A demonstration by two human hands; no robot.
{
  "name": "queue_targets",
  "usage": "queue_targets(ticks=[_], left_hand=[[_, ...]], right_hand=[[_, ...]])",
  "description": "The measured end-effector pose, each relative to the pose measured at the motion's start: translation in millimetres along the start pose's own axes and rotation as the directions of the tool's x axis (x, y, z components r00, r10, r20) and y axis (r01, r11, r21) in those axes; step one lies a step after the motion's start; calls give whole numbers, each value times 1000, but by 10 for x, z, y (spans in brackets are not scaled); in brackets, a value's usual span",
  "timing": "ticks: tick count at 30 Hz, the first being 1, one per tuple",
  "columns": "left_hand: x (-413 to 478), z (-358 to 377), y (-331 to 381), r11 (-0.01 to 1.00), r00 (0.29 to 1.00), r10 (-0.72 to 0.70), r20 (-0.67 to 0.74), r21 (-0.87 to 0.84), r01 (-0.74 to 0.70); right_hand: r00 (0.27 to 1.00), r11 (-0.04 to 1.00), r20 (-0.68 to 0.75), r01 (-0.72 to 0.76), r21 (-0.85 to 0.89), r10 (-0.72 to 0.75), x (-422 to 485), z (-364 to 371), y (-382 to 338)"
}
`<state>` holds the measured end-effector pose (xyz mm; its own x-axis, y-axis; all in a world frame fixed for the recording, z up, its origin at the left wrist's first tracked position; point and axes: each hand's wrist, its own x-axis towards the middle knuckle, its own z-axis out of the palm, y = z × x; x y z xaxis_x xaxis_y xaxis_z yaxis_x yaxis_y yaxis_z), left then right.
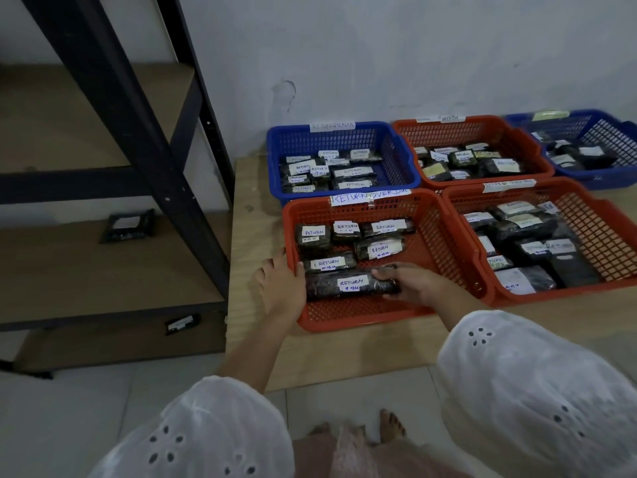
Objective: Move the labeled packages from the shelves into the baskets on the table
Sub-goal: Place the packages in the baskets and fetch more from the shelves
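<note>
At the front of the near red basket [344, 320], the long package [339, 286] lies crosswise on the mesh floor with its "RETURN" label facing up. The right hand [413, 282] is wrapped round the package's right end, fingers curled over the top. The left hand [281, 284] rests against the basket's left wall with straight fingers, gripping nothing, apparently bracing the basket on the table [262, 343].

Assessment: the placing step looks almost complete. To finish it properly, the package should settle flat and parallel to the front wall, label upward, without riding onto the smaller packages behind. The right hand should let go only once the floor carries the full weight. The left hand should remain in place, since a light basket may slide.

Deeper in the same basket, five smaller labelled packages [379, 249] sit behind the long one.

Left of the basket, the shelving unit [144, 139] holds two remaining items: one package [127, 225] on a board, and another package [182, 324] on the level beneath. The task is therefore unfinished.

Directly behind the basket stands a blue basket [274, 157], and right of the basket a second red basket [568, 293]. Both hold packages.
</note>
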<state>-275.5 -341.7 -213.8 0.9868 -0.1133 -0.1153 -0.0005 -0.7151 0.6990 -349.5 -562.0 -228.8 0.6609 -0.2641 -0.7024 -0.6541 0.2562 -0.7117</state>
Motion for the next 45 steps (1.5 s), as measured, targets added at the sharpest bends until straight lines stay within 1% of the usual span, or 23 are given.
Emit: queue_targets(ticks=[4, 7, 9, 10, 11, 13, 14, 17, 19, 23, 25, 28, 30, 32, 36, 39, 43, 45], left_hand=[[-8, -4, 5, 998, 999, 45, -29, 48, -44], [-9, 0, 2, 996, 998, 52, -37, 79, -49], [-3, 5, 0, 995, 998, 56, -42, 88, -52], [0, 7, -1, 994, 997, 57, -44, 90, -53], [1, 7, 0, 994, 997, 58, -43, 93, -53], [-2, 3, 2, 994, 998, 57, -33, 99, -54], [-3, 1, 3, 994, 998, 56, -26, 100, -54], [7, -15, -10, 995, 999, 51, 2, 89, -51], [21, -36, -30, 995, 998, 54, 16, 80, -55], [15, -114, -45, 995, 996, 87, 14, 45, -87], [-8, -178, -42, 995, 996, 94, 8, 25, -94], [-82, -313, -34, 993, 993, 117, 15, 9, -117], [-167, -429, -37, 985, 986, 167, 21, 38, -168], [-263, -564, -50, 973, 975, 221, 13, 65, -221], [-523, -905, -236, 943, 943, 331, -19, 15, -331], [-829, -1191, -522, 908, 909, 417, 3, -49, -417], [-1234, -1567, -920, 904, 904, 421, 77, -115, -411], [-1380, -1771, -1135, 907, 906, 411, 100, -144, -395]], right_hand=[[1000, 1000, -6, 17, 14, -17, 64, -5, 21], [998, 999, -50, 36, 22, -35, 101, 27, 18], [993, 998, -104, 51, -27, -53, 127, 63, 8], [985, 993, -154, 58, -105, -74, 137, 80, 2], [971, 969, -213, 55, -240, -108, 147, 92, -8], [935, 853, -296, 15, -521, -197, 155, 96, -29], [923, 809, -313, -2, -587, -225, 151, 103, -40], [914, 789, -327, -11, -614, -241, 89, 172, -74], [895, 776, -362, -29, -630, -260, 30, 232, -83], [816, 823, -469, 13, -568, -337, -155, 338, -71], [786, 840, -493, 60, -539, -373, -272, 383, -68], [757, 806, -449, 169, -568, -475, -500, 471, -71], [741, 767, -401, 234, -598, -539, -677, 546, -59], [727, 746, -363, 302, -594, -583, -866, 632, -38], [713, 716, -296, 402, -570, -635, -1268, 852, 110], [718, 716, -264, 443, -539, -643, -1550, 1067, 324], [716, 717, -238, 493, -493, -656, -1822, 1431, 598], [710, 695, -202, 519, -497, -675, -1907, 1674, 686]])
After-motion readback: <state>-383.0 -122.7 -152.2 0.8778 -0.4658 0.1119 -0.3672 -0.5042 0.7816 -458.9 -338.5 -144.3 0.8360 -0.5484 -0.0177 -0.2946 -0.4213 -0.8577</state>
